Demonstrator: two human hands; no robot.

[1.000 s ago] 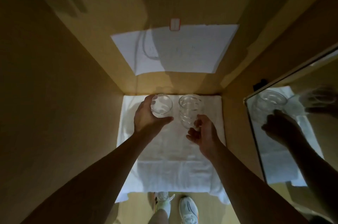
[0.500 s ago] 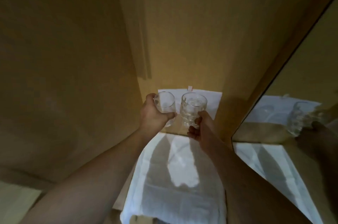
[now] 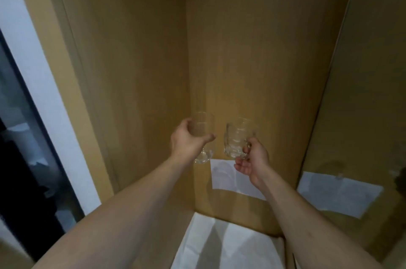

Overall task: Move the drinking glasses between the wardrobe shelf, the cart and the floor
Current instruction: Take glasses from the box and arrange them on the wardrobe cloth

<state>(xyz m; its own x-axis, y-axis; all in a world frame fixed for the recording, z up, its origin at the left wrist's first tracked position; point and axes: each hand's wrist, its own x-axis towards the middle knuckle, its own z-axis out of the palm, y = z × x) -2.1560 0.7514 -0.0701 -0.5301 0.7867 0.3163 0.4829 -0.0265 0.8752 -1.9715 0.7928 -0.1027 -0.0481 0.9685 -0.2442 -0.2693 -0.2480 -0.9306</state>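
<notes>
- Glasses, two of them, both in the air inside the wooden wardrobe [image 3: 140, 71], well above the white cloth [image 3: 228, 244] on the shelf.
- Left hand [image 3: 189, 143] curls its grip round the plain glass [image 3: 201, 137], thumb across the front.
- Right hand [image 3: 252, 159] pinches the ribbed glass [image 3: 237, 140] low on its side, other fingers loose.
- White paper [image 3: 232, 178] on the back panel behind them.

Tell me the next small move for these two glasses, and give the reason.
Probably carry both out of the wardrobe toward the cart or floor. The left hand grips the smooth glass and the right hand holds the ribbed glass, both lifted clear above the white cloth on the shelf, so neither rests anywhere.
</notes>
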